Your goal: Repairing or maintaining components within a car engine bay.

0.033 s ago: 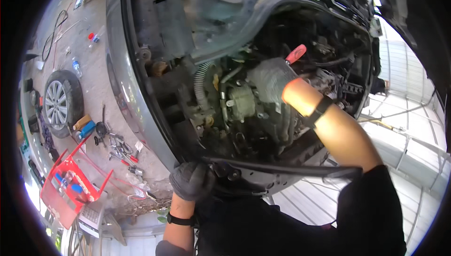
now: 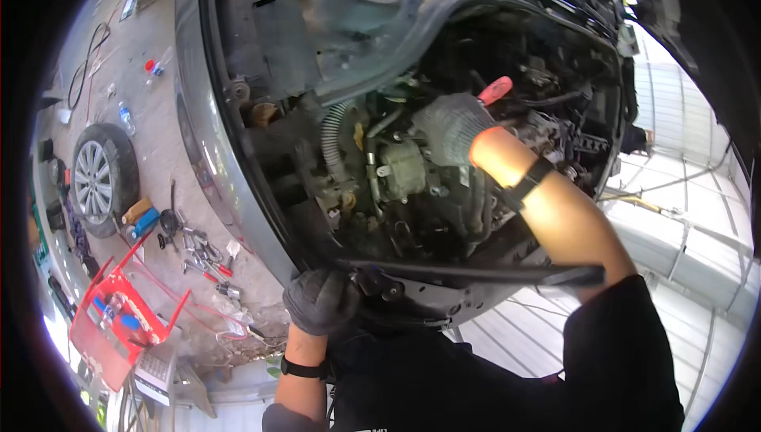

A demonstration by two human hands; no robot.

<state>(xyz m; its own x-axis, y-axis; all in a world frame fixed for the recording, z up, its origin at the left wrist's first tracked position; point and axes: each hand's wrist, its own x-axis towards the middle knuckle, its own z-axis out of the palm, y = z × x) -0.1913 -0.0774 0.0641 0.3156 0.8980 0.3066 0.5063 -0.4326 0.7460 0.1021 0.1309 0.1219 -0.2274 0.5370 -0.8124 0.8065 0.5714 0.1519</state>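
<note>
At seven o'clock, the left hand [image 2: 321, 301] in dark grey glove curls beside the grey painted metal fender [image 2: 252, 230], its grip unclear; toward one o'clock, the right hand [image 2: 456, 127] in grey knitted glove: I cannot tell whether it grasps the red elongated handle [image 2: 496, 89] just beyond, which might drop among dark metal engine parts [image 2: 456, 202] if loosely held

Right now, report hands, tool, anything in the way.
Right hand over engine, at red-handled tool. Left hand at car's edge. Black bar along engine's near side.
</note>
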